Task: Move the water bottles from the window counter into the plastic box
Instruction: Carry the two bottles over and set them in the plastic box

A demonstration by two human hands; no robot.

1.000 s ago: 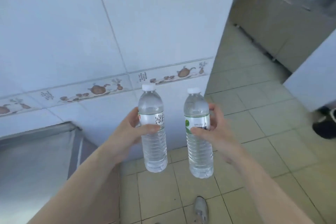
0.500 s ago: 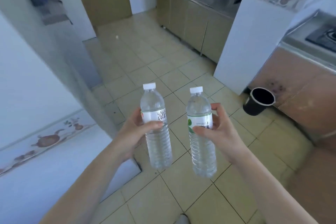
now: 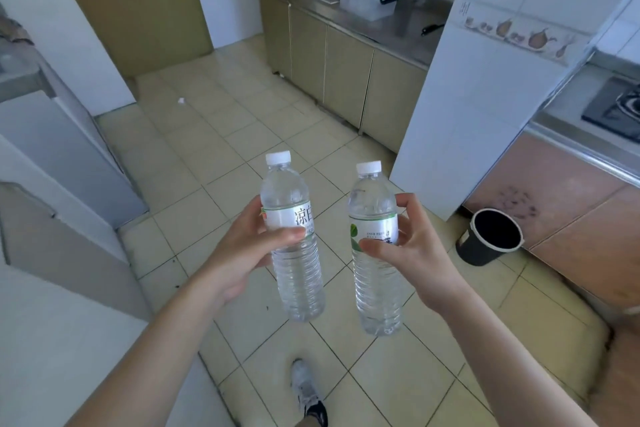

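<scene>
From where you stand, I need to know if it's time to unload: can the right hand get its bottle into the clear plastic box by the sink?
Probably not yet. The right hand grips its bottle over open floor, and the plastic box sits far off on the sink counter. The tiled path looks free.

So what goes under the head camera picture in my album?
Two hands carry water bottles across the kitchen.

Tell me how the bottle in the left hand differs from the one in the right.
The left-hand bottle has a white label with large dark characters; the right-hand bottle has a label with a green leaf mark. The left-hand bottle is held slightly higher than the right-hand bottle. Both are clear, upright, white-capped and gripped at the label.
</scene>
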